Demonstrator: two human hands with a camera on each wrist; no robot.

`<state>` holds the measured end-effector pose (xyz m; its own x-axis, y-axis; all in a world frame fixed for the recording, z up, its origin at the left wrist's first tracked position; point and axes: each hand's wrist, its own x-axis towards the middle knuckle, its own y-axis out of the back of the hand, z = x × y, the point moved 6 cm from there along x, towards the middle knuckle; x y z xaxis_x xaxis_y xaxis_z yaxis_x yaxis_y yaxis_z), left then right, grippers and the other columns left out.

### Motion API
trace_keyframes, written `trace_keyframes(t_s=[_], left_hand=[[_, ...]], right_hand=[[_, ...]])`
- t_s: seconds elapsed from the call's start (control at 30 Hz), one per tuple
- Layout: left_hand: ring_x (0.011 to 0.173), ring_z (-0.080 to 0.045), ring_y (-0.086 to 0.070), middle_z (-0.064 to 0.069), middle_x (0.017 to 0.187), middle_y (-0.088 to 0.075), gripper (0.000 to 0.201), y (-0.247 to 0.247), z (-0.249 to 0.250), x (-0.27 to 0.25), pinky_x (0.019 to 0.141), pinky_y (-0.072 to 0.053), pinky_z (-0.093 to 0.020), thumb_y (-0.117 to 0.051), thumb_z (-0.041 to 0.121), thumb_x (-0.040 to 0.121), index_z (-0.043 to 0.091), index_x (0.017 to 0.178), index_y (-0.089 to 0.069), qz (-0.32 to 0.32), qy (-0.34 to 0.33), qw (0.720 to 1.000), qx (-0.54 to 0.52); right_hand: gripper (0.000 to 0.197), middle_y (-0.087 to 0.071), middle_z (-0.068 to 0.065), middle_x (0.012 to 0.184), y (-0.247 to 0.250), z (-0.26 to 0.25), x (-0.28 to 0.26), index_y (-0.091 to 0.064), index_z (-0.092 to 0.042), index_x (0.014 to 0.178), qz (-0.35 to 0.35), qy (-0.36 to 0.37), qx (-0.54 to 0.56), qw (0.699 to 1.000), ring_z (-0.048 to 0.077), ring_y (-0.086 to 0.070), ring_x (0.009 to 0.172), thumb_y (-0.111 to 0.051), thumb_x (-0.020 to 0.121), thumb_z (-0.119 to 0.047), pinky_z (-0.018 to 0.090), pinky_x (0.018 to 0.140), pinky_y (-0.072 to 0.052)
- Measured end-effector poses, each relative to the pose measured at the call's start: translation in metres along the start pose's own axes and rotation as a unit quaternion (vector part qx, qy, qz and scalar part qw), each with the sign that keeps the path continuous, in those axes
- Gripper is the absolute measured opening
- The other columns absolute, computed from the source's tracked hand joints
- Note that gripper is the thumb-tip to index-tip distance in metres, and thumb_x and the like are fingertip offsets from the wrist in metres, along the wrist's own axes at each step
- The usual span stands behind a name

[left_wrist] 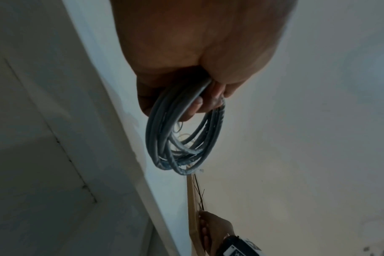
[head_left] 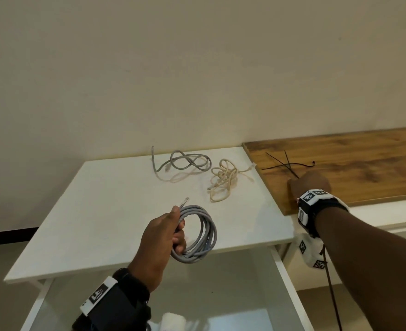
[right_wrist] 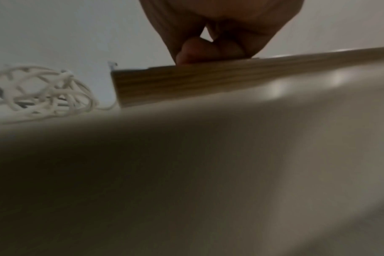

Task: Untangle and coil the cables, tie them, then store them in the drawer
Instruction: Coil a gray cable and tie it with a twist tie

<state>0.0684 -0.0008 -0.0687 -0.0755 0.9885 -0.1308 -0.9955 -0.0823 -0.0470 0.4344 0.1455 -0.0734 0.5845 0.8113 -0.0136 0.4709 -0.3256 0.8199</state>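
Observation:
My left hand (head_left: 173, 235) grips a coiled grey cable (head_left: 203, 232) above the front of the white table (head_left: 106, 211); the left wrist view shows the fingers curled round the coil (left_wrist: 184, 138). My right hand (head_left: 301, 183) rests on the wooden top (head_left: 355, 168), with its fingertips (right_wrist: 193, 52) pressed together at the near end of one black cable tie (head_left: 290, 167). A loose grey cable (head_left: 183, 161) and a tangled beige cable (head_left: 223, 180) lie at the back of the table.
An open white drawer (head_left: 290, 290) stands out below the table's front edge, with a white roll (head_left: 173, 321) inside. The wooden top sits a little higher than the table, to its right. A wall rises close behind both.

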Motion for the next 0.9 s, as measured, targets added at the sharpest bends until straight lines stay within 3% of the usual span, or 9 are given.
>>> trace_keyframes(t_s=[0.1,0.23,0.37,0.5,0.57,0.67,0.73,0.8,0.9], left_hand=[[0.046,-0.017,-0.032,0.002,0.05,-0.029,0.041,0.001,-0.001,-0.001,0.046,-0.032,-0.024,-0.042,0.033,0.104,0.007,0.073,-0.047,-0.002,0.009,1.0,0.003],[0.047,-0.018,-0.031,0.002,0.051,-0.029,0.04,0.005,-0.001,0.001,0.047,-0.032,-0.025,-0.042,0.033,0.104,0.007,0.075,-0.046,0.003,0.006,1.0,0.012],[0.047,-0.018,-0.031,0.002,0.05,-0.03,0.04,0.009,0.005,0.0,0.046,-0.032,-0.025,-0.042,0.032,0.105,0.007,0.074,-0.045,0.016,-0.004,1.0,0.02],[0.049,-0.018,-0.028,0.001,0.051,-0.029,0.04,0.01,0.014,-0.004,0.043,-0.032,-0.023,-0.041,0.03,0.106,0.008,0.073,-0.045,0.023,-0.022,0.999,0.012],[0.049,-0.017,-0.028,0.001,0.052,-0.029,0.039,0.012,0.02,-0.007,0.042,-0.031,-0.022,-0.041,0.029,0.106,0.008,0.073,-0.044,0.028,-0.039,0.999,0.009],[0.047,-0.015,-0.027,0.001,0.052,-0.028,0.039,0.019,0.029,-0.013,0.042,-0.031,-0.022,-0.041,0.028,0.106,0.007,0.074,-0.044,0.039,-0.055,0.998,0.006],[0.045,-0.013,-0.027,0.001,0.052,-0.028,0.039,0.024,0.034,-0.018,0.041,-0.031,-0.022,-0.041,0.028,0.106,0.006,0.074,-0.045,0.046,-0.063,0.997,0.001],[0.044,-0.013,-0.027,0.002,0.052,-0.029,0.039,0.026,0.037,-0.026,0.042,-0.031,-0.022,-0.041,0.028,0.106,0.006,0.074,-0.045,0.047,-0.068,0.997,0.0],[0.044,-0.012,-0.026,0.003,0.051,-0.029,0.038,0.026,0.038,-0.035,0.043,-0.029,-0.023,-0.043,0.027,0.106,0.008,0.073,-0.045,0.039,-0.076,0.996,0.0]], right_hand=[[0.025,-0.066,0.022,0.091,0.002,0.001,0.002,-0.053,-0.004,0.066,0.004,0.0,-0.015,1.0,0.034,-0.056,0.075,-0.06,0.087,-0.014,0.031,0.067,-0.043],[0.027,-0.067,0.018,0.083,0.004,0.005,-0.004,-0.06,-0.001,0.068,-0.022,-0.025,0.048,0.998,0.033,-0.063,0.076,-0.061,0.085,-0.021,0.033,0.068,-0.05],[0.027,-0.072,0.014,0.092,-0.004,0.037,0.021,-0.069,-0.001,0.101,-0.089,-0.048,0.221,0.97,0.032,-0.072,0.082,-0.066,0.082,-0.02,0.05,0.079,-0.061],[0.005,-0.069,0.007,0.077,0.069,0.012,-0.046,-0.067,-0.014,0.087,0.06,-0.025,0.275,0.959,0.024,-0.067,0.063,-0.062,0.087,-0.016,0.039,0.067,-0.06],[0.004,-0.069,0.004,0.079,0.104,-0.005,-0.077,-0.068,-0.019,0.086,0.132,0.044,0.281,0.95,0.025,-0.068,0.071,-0.064,0.087,-0.02,0.037,0.069,-0.058],[0.004,-0.066,0.0,0.083,0.138,-0.027,-0.122,-0.067,-0.015,0.09,0.159,0.142,0.321,0.923,0.011,-0.059,0.072,-0.064,0.088,-0.015,0.021,0.06,-0.044],[0.004,-0.068,0.003,0.087,0.145,-0.039,-0.154,-0.065,-0.01,0.09,0.137,0.184,0.393,0.89,0.013,-0.058,0.071,-0.063,0.087,-0.01,0.025,0.063,-0.049],[0.008,-0.073,0.009,0.092,0.141,-0.052,-0.185,-0.06,-0.01,0.089,0.075,0.211,0.487,0.844,0.024,-0.065,0.076,-0.064,0.085,-0.005,0.04,0.071,-0.055],[0.014,-0.075,0.017,0.087,0.121,-0.072,-0.219,-0.054,-0.008,0.089,-0.025,0.235,0.552,0.8,0.03,-0.072,0.084,-0.062,0.087,0.004,0.04,0.077,-0.058]])
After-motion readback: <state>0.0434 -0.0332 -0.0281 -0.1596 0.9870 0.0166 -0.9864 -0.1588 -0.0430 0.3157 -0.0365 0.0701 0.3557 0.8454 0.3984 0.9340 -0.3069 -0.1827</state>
